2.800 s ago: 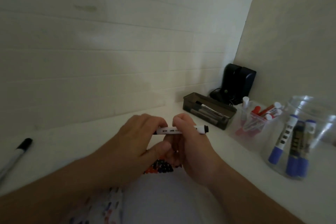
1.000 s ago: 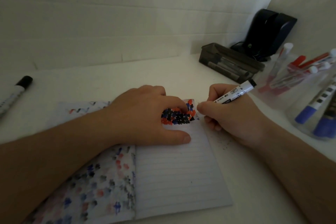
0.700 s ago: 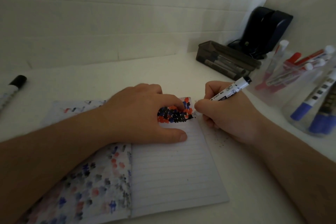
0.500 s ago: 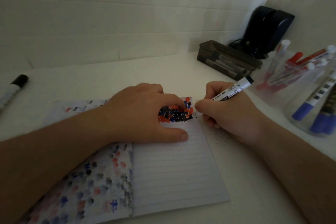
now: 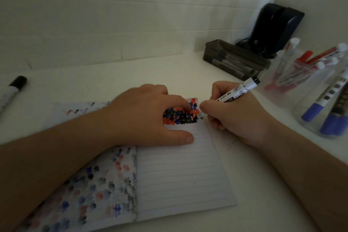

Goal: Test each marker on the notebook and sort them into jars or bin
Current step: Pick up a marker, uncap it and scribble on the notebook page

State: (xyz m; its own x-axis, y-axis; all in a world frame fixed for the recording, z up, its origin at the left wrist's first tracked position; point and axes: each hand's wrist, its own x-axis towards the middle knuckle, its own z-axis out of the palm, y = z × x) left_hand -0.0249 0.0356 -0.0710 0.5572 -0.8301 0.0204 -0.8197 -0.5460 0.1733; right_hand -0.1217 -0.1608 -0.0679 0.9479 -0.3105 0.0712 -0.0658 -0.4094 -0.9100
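White desk (image 5: 263,184), dim light. Nearest: open notebook (image 5: 180,175), L page full of colour blots. L hand (image 5: 143,118) lies flat on it, fingers relaxed by a red/black/blue scribble patch. R hand (image 5: 233,117) grips a marker (image 5: 238,90), tip at page's top R corner. Further R: jars w/ blue markers (image 5: 320,103) & red markers (image 5: 301,66); grey bin (image 5: 235,58) behind; spare marker (image 5: 11,90) far L

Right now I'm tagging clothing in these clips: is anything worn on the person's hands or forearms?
Nothing shows. The left hand and right hand are bare, with no gloves, rings, watch or bands visible. Both forearms are uncovered to the frame edge, with no sleeves in view. The light is dim, so fine marks could go unseen.
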